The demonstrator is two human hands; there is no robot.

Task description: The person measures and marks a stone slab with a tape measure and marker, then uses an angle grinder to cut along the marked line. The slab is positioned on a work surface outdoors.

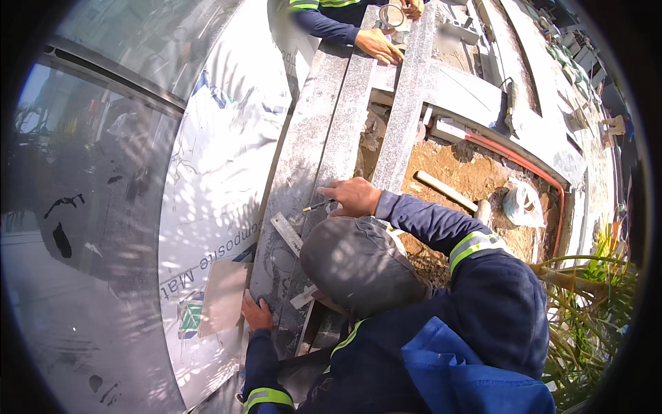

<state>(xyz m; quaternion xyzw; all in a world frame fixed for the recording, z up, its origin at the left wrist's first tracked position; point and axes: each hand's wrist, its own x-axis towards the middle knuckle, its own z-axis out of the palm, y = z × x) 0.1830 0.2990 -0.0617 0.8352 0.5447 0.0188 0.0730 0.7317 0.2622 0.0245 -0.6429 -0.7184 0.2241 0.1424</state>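
Neither my left hand nor my right hand shows in the picture. In front of me a co-worker in a grey cap (358, 265) and dark blue jacket (503, 303) bends over long grey speckled boards (298, 165). This person's right hand (355, 196) holds a dark pencil-like marker (317, 206) over the boards. Beside its tip lies a pale metal ruler or square (286, 233), partly hidden by the cap. The co-worker's left hand (257, 312) rests at the boards' left edge. At the far end, a second person's hand (379, 46) lies on the boards, near a tape-like ring (392, 15).
White printed sheeting (214, 159) and dark glass panels (89, 172) run along the left. Right of the boards are dug brown soil (441, 165), a loose wooden strip (446, 191), an orange pipe (524, 164) and a white plastic bag (522, 204). Leafy plants (593, 310) stand at lower right.
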